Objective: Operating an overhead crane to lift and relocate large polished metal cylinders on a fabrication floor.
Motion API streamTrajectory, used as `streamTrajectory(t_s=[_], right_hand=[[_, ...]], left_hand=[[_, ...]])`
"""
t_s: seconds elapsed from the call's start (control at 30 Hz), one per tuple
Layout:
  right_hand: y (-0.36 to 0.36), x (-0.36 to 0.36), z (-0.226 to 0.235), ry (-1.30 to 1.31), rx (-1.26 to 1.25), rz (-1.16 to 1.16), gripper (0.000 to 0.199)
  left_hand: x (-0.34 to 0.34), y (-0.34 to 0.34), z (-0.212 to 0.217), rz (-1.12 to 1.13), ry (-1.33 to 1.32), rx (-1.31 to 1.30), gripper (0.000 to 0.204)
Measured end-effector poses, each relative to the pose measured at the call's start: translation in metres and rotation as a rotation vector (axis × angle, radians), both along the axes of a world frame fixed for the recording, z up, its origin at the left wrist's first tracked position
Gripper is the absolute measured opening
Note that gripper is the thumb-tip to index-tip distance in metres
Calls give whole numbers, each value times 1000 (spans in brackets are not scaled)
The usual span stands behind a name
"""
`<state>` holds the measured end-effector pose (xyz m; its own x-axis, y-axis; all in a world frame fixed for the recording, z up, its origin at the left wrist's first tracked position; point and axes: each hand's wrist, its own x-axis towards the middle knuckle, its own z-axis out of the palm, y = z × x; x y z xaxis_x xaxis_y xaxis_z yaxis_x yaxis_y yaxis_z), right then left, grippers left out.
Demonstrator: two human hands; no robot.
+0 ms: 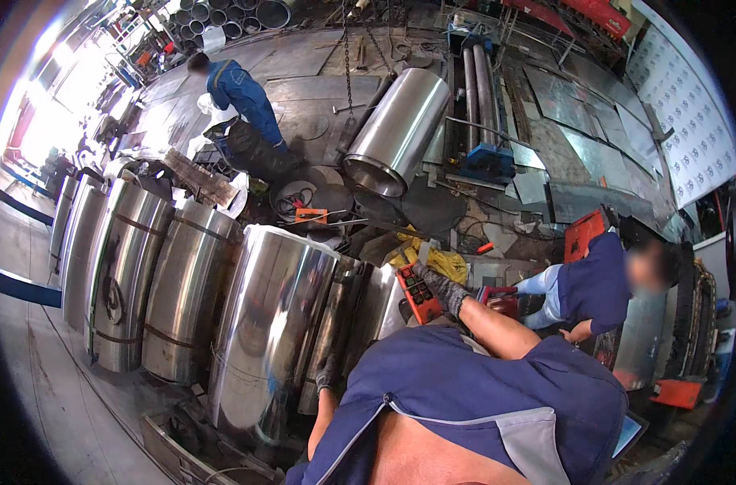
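My right hand (442,288), in a dark patterned glove, grips an orange remote control (419,293) with dark buttons, held in front of my chest. My left hand (325,375), also gloved, is low at my left side, against or close beside a narrow shiny metal roll (333,315). It shows too small to make out its fingers. Just left of it stands a wide polished metal roll (267,323). Farther ahead, a large hollow steel cylinder (400,129) lies tilted beside a hanging chain (348,73).
Several strapped metal coils (129,275) line the left. A person in blue coveralls (242,93) bends over a dark bag; another in a navy top (594,283) is close on my right. A rolling machine (481,105) stands ahead, with metal sheets (578,105) to its right.
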<state>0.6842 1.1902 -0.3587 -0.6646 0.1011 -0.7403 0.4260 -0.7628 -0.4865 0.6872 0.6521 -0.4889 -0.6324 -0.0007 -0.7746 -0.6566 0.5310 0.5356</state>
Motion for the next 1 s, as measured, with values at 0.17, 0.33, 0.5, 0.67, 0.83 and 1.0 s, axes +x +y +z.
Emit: streamTrajectory(t_s=[0.17,0.33,0.5,0.67,0.83,1.0], right_hand=[[-30,-33,8,25,-45,159,46],[-11,-17,3,26,32,88,44],[-24,-31,15,31,76,118,44],[-17,-28,9,23,100,84,44],[-7,-18,4,18,79,82,44],[-14,-16,26,-34,100,55,44]], left_hand=[[-26,15,-74,-319,405,-32,45],[-52,97,19,45,31,-20,43],[-28,32,-59,-327,442,-147,47],[-33,39,-44,-411,518,-154,48],[-43,80,5,72,94,95,55],[-47,97,30,229,-5,134,60]])
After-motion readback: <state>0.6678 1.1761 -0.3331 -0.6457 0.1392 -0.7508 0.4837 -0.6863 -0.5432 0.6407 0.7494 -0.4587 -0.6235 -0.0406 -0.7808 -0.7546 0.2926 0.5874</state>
